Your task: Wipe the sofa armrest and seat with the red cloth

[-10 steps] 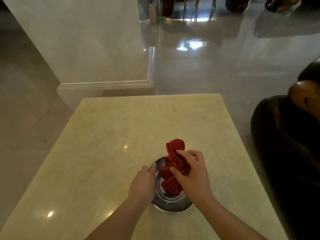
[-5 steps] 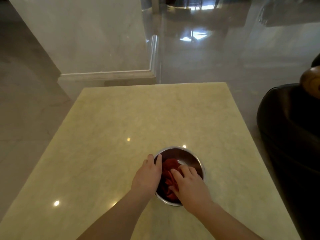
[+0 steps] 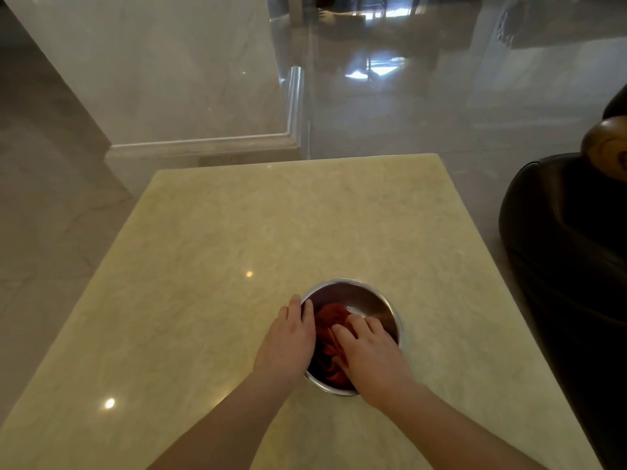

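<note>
1. The red cloth (image 3: 330,337) is lying bunched inside the steel bowl (image 3: 359,295), with much of it hidden under the two hands.
2. The right hand (image 3: 368,351) is reaching into the bowl, its fingers pressing down on the cloth; whether they are closing around it is hard to make out.
3. The left hand (image 3: 288,340) is resting against the bowl's left rim, fingers loosely extended and holding nothing.
4. The bowl is sitting on the pale marble surface (image 3: 237,249), near its close edge; whether it is holding water cannot be told.
5. Right of the bowl, off the surface, the dark sofa (image 3: 570,239) is being cut off by the frame edge, its wooden armrest end (image 3: 607,147) only partly showing.
</note>
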